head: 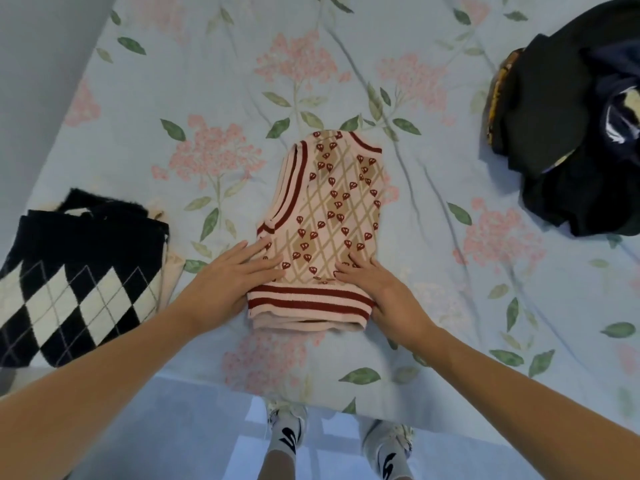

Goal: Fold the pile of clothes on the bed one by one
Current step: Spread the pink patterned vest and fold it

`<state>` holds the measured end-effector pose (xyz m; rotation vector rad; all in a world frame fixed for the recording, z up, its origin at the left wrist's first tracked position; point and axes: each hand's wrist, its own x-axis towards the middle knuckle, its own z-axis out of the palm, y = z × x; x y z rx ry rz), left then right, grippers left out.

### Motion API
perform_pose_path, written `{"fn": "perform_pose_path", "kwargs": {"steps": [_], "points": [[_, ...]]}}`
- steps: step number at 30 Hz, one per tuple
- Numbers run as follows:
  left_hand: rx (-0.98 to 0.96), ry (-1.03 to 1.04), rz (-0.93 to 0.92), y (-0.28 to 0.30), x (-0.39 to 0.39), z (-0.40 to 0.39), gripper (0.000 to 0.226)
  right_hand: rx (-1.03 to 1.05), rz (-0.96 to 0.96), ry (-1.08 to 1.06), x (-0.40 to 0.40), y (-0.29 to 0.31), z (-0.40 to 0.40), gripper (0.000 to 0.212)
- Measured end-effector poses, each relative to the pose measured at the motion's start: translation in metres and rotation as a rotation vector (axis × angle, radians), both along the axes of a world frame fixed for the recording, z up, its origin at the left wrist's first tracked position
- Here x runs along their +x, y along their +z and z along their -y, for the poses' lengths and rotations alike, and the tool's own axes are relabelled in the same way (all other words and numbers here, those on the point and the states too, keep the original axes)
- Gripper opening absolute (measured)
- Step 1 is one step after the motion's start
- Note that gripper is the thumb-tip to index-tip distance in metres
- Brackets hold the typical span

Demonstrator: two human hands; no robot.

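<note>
Both hands lie flat on the pink vest (325,216), fingers straight and spread. Left hand (225,278) presses its lower left side, fingertips on the diamond pattern above the striped hem. Right hand (377,289) presses the lower right corner, its palm at the vest's right edge. That vest lies folded lengthwise in the middle of the bed (450,306), hem toward the person, neckline away. At left, near the bed's edge, sits a folded argyle knit (76,292) in black and white. Far right, well apart from the vest, lies the dark pile (571,133) of unfolded clothes. Two sneakers (388,441) show below the bed's edge.
</note>
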<state>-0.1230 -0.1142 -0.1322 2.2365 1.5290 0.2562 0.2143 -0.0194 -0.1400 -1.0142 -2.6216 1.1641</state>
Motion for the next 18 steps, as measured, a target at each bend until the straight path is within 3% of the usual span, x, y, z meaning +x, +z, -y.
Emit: {"fn": "perform_pose_path", "kwargs": {"steps": [5, 7, 8, 11, 14, 16, 18], "points": [[-0.165, 0.536, 0.351, 0.05, 0.028, -0.051, 0.035, -0.229, -0.132, -0.456, -0.021, 0.05, -0.048, 0.025], [-0.179, 0.715, 0.457, 0.068, 0.035, -0.092, 0.011, -0.259, -0.147, -0.613, -0.035, 0.062, -0.079, 0.031], [-0.151, 0.755, 0.476, 0.071, 0.036, -0.114, 0.012, -0.257, -0.155, -0.666, -0.04, 0.064, -0.094, 0.035], [-0.135, 0.787, 0.434, 0.067, 0.033, -0.172, 0.026, -0.254, -0.176, -0.773, -0.054, 0.06, -0.138, 0.032], [-0.193, 0.886, 0.3, 0.05, 0.032, -0.198, 0.045, -0.261, -0.116, -0.892, -0.062, 0.048, -0.16, 0.017], [-0.036, 0.86, 0.078, 0.047, 0.038, -0.187, 0.053, -0.083, 0.027, -0.889, -0.064, 0.044, -0.152, 0.043], [0.163, 0.577, -0.035, 0.038, 0.053, -0.162, 0.055, 0.197, 0.073, -0.74, -0.064, 0.039, -0.129, 0.055]]}}
